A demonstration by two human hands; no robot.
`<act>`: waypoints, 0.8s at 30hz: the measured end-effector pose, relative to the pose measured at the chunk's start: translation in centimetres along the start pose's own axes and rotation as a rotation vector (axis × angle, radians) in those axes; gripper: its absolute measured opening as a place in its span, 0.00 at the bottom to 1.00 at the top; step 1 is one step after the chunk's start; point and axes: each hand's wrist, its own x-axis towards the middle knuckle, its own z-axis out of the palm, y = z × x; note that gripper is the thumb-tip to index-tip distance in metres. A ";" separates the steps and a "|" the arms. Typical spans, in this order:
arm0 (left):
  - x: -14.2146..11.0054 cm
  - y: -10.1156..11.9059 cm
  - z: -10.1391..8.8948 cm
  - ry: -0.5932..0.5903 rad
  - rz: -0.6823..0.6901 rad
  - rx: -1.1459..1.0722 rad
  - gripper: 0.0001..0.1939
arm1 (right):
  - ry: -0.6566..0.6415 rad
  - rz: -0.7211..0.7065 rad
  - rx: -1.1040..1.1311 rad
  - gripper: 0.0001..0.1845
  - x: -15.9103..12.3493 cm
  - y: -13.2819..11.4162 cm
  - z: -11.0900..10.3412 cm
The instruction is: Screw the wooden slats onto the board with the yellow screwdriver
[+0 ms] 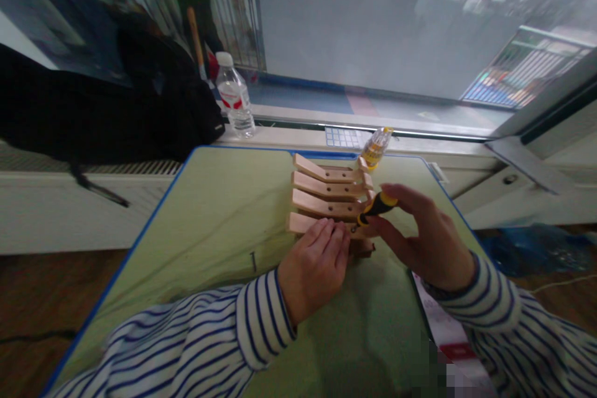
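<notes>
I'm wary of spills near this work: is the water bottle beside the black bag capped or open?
Capped: a white cap covers the mouth of the upright water bottle.

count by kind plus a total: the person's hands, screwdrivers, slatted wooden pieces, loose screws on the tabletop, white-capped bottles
Hands: 2 (left hand, right hand)
Screwdriver: 1
Slatted wooden piece: 1
Loose screw: 1
White-capped bottle: 1
Total: 6
</notes>
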 end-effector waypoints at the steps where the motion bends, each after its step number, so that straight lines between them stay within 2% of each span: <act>1: 0.0 0.0 0.0 -0.004 0.000 0.000 0.15 | 0.001 0.001 -0.005 0.27 0.0 0.0 0.0; 24: 0.0 0.0 -0.2 -0.037 0.018 0.016 0.15 | 0.018 0.008 -0.011 0.28 -0.1 0.2 0.0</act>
